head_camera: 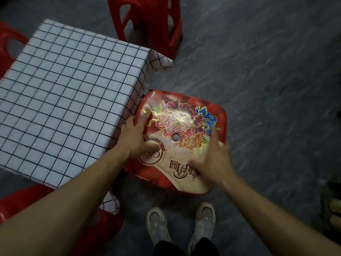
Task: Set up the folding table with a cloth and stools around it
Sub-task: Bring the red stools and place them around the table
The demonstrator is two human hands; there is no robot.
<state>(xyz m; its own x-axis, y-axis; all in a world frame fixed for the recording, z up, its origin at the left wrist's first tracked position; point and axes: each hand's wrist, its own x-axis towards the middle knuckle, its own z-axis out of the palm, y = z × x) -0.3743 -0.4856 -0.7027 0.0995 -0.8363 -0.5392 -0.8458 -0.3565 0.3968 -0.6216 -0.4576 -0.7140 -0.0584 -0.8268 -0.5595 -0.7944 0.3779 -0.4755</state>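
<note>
Standing in pale sneakers point(180, 226) on dark grey marbled floor point(267, 89), dark trouser cuffs at bottom edge. Reaching both bare forearms forward over red plastic stool point(186, 130), its seat printed with peony flowers, gold outlines and script, small round hole near seat centre. Resting left hand point(136, 137) on the seat's left edge next to the table, fingers curled loosely over the rim, thumb on top; gripping or just pressing, cannot tell. Hovering or laying right hand point(212, 161) on the seat's near right part, fingers spread wide, slightly motion-blurred, holding nothing. Sitting just beside the right side of folding table point(140, 89), the stool's left rim touching or tucked at the hanging cloth edge. Covering the whole tabletop: white cloth point(64, 93) with black grid lines, corners drooping at near and far right. Showing under left forearm: second red stool point(103, 224) at the table's near side, mostly hidden. Peeking at far left edge: third red stool point(7, 43). Standing beyond the table's far corner: fourth red stool point(147, 23), legs and cut-outs visible, apart from the cloth.
</note>
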